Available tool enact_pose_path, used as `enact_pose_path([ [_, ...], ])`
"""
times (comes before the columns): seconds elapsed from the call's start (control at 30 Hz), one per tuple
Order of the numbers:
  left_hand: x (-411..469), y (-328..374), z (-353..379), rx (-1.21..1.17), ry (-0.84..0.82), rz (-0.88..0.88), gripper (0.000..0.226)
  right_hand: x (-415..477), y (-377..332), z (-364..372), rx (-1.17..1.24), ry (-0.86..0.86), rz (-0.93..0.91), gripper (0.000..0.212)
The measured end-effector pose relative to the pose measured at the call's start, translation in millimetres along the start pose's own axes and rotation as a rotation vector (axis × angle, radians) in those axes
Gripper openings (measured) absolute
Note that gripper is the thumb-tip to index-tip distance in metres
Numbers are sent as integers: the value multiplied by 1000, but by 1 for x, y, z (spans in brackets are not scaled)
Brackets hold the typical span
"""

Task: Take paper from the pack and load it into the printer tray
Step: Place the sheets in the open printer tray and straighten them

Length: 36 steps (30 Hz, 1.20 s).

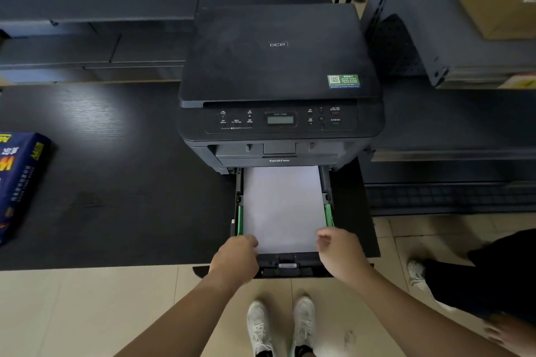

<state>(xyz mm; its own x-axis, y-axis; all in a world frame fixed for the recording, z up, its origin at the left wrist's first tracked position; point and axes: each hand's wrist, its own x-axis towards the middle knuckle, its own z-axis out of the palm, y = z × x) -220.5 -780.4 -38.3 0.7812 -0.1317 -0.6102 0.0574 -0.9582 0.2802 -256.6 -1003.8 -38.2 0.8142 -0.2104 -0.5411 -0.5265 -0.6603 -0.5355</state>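
Observation:
A black printer [278, 66] stands on a dark table [116, 182]. Its paper tray [287, 265] is pulled out toward me past the table's front edge. A stack of white paper [282, 206] lies flat in the tray between two green side guides [328, 214]. My left hand [236, 256] rests knuckles-up on the near left corner of the paper and tray, with its fingers curled under and hidden. At the near right corner, my right hand [338, 252] has its fingers loosely bent and touching the paper's edge. The blue paper pack [17, 180] lies at the table's far left.
Dark metal shelving [435, 38] stands to the right of the printer, with a cardboard box [499, 0] on it. Another person's dark trouser leg and pale shoe [416, 274] stand on the tiled floor at the right. My own pale shoes [261, 324] are below the tray.

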Motion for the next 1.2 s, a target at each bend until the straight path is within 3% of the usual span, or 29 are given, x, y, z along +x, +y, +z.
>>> enact_pose_path([
  [0.3,13,10,12,55,-46,86,12,25,-2,26,-278,-176,-73,37],
  [0.57,17,5,18,27,-23,148,35,27,7,37,-318,-124,-170,31],
  [1.0,12,7,10,-2,-87,171,35,27,8,33,-339,-186,-191,33],
  [1.07,9,8,6,-1,-55,153,34,26,7,28,-305,-136,-204,29],
  [1.2,13,-2,-6,-117,174,21,18,28,11,6,-152,132,-124,24],
])
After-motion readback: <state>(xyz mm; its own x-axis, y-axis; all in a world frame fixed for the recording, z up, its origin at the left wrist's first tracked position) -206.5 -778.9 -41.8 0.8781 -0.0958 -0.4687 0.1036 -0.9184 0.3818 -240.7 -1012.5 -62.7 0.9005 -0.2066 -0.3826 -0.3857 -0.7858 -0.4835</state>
